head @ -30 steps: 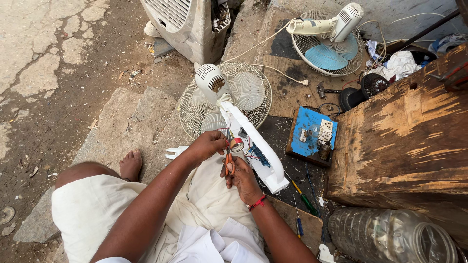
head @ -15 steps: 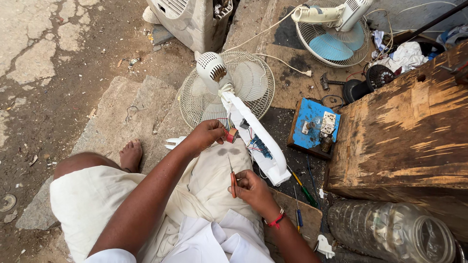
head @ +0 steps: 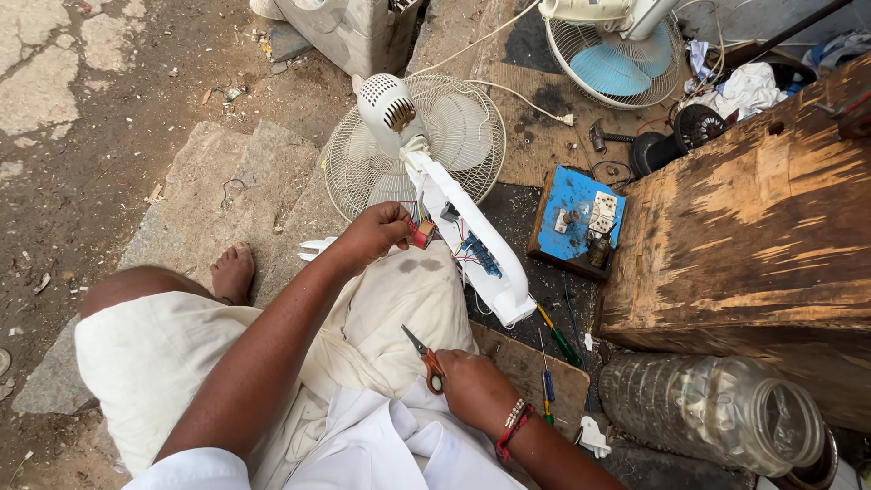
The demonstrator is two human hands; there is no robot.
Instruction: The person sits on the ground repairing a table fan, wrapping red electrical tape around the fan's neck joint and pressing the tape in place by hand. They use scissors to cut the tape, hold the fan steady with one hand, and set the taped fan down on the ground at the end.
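Pinching a small red part (head: 421, 235) between the fingers of my left hand (head: 376, 234), I hold it right against the open white fan stand (head: 472, 240), which lies across my lap with its wires showing; what the part is, I cannot quite tell. My right hand (head: 472, 390) is closed around orange-handled scissors (head: 426, 358), low by my knee, blades pointing up toward the stand. Screwdrivers (head: 555, 338) lie beside me, near a blue switch board (head: 579, 215).
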